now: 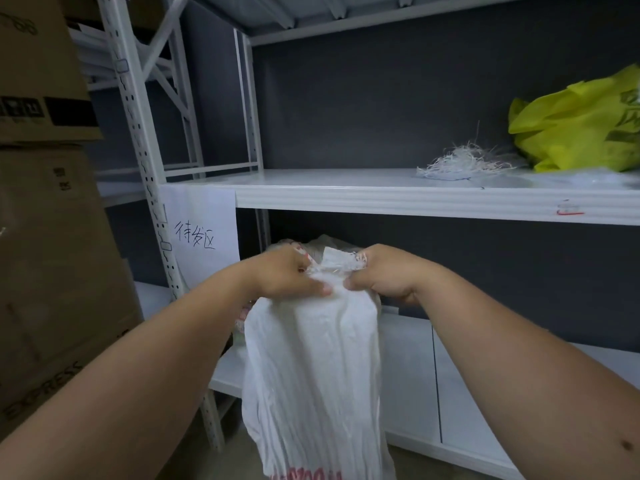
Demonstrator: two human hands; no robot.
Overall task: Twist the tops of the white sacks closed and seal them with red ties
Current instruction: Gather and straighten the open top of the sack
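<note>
White sack (pixel 311 368): thin woven-looking plastic, matt, heavily creased. Shelf (pixel 381 192): painted metal, smooth, slight sheen; boxes (pixel 52 237) plain matt cardboard. Yellow-green bag (pixel 575 126) looks like soft non-woven cloth, white strands (pixel 460 162) frayed plastic fibre, sign (pixel 204 230) plain paper.

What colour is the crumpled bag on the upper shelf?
Yellow-green bag, at the right end of the shelf; head view.

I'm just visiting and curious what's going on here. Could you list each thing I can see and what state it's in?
White sack: hanging, top bunched, no tie visible.
Left hand: grips the sack's top.
Right hand: grips the sack's top.
Yellow-green bag: crumpled on the shelf.
Pale strands: loose pile on the shelf.
Paper sign: hanging from the shelf edge.
</note>
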